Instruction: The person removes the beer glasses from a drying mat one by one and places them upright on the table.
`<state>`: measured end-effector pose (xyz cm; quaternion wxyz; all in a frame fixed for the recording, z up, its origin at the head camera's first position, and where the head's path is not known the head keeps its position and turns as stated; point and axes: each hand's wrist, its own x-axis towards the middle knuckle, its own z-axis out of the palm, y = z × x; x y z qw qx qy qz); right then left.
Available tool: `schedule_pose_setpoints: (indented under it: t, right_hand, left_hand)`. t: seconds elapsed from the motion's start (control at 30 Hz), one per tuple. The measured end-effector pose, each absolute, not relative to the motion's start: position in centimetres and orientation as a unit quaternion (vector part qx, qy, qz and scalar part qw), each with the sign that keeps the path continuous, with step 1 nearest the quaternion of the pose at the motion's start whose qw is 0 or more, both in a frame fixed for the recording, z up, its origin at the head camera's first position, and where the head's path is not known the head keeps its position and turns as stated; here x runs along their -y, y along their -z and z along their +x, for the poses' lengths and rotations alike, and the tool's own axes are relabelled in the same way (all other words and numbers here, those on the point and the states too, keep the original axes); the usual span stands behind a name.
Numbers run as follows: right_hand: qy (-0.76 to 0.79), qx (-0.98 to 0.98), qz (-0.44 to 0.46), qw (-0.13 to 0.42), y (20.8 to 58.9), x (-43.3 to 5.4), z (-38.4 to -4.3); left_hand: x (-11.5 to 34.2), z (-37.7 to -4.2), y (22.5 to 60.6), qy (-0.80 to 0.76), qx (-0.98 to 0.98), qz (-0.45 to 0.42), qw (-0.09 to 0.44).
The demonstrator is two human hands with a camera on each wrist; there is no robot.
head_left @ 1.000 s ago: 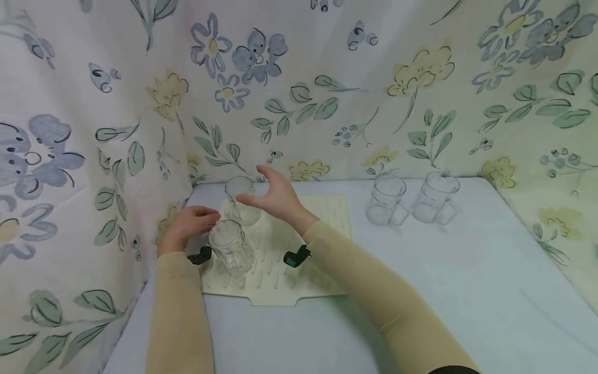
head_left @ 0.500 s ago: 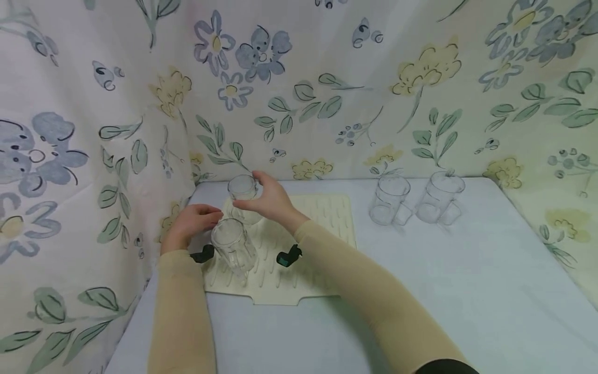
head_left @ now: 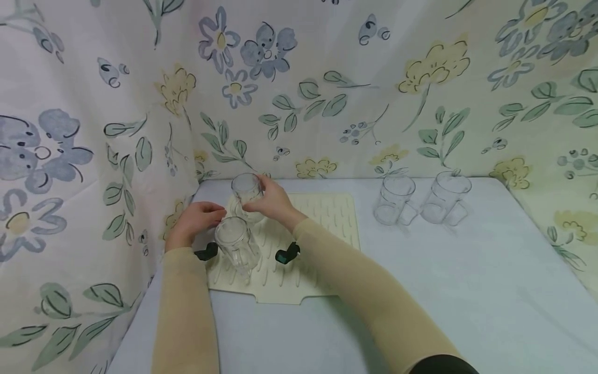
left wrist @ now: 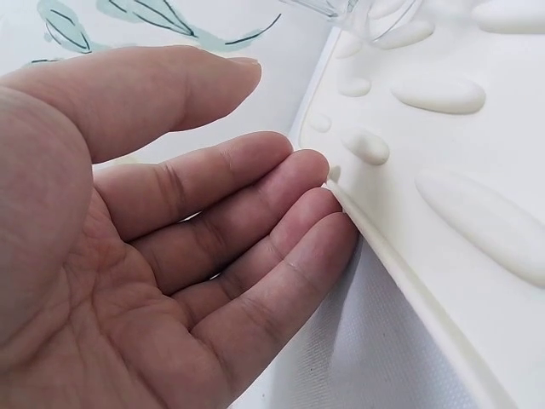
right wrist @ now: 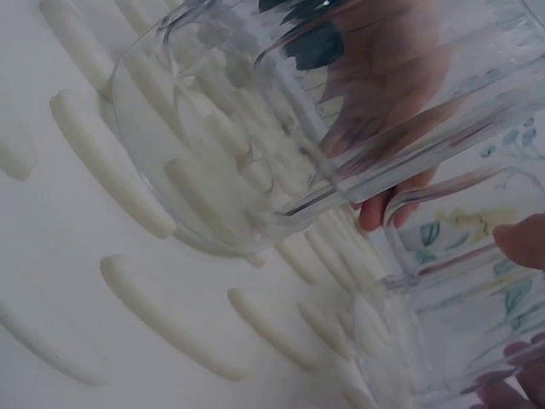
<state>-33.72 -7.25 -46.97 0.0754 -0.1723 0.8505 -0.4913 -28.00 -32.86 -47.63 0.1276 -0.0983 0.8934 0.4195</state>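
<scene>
A clear glass mug [head_left: 244,193] stands toward the back left of a cream ridged drying mat [head_left: 327,223]. My right hand [head_left: 275,201] grips this mug from its right side, thumb in front and fingers behind. In front of it is a second clear mug [head_left: 236,244], which fills much of the right wrist view. My left hand [head_left: 198,221] is beside the mat's left side, left of the nearer mug. In the left wrist view its fingers [left wrist: 294,175], loosely bent, touch the mat's raised edge [left wrist: 400,264]. No object lies in its palm.
Two more clear mugs, one [head_left: 396,200] beside the other [head_left: 446,197], stand on the white table [head_left: 458,291] right of the mat. A floral curtain [head_left: 327,104] rises behind the table and along its left side.
My right hand has moved in from spread fingers beside the back mug and now holds it. My left hand stays by the mat's edge. The head view has shifted slightly.
</scene>
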Motion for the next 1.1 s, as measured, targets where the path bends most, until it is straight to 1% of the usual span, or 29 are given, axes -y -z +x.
schedule_pose_setpoints:
  t: [0.23,0.7,0.97,1.1]
  right_hand:
    - [0.488,-0.853,-0.165,0.089,47.5,7.1,-33.8]
    - [0.476,-0.858,-0.172,0.085,47.2,7.2,-34.0]
    - [0.478,-0.853,-0.201,0.051,45.2,6.7,-33.9]
    - [0.501,-0.839,-0.208,0.045,44.2,6.3,-33.9]
  left_hand:
    - [32.4,-28.2,47.2,-0.432,-0.887,-0.096,0.129]
    - [32.6,-27.7,47.0,-0.429,-0.888,-0.092,0.134]
    - [32.7,-27.4,46.9,-0.422,-0.891,-0.09,0.14]
    - [32.6,-27.3,46.7,-0.421,-0.892,-0.089,0.14]
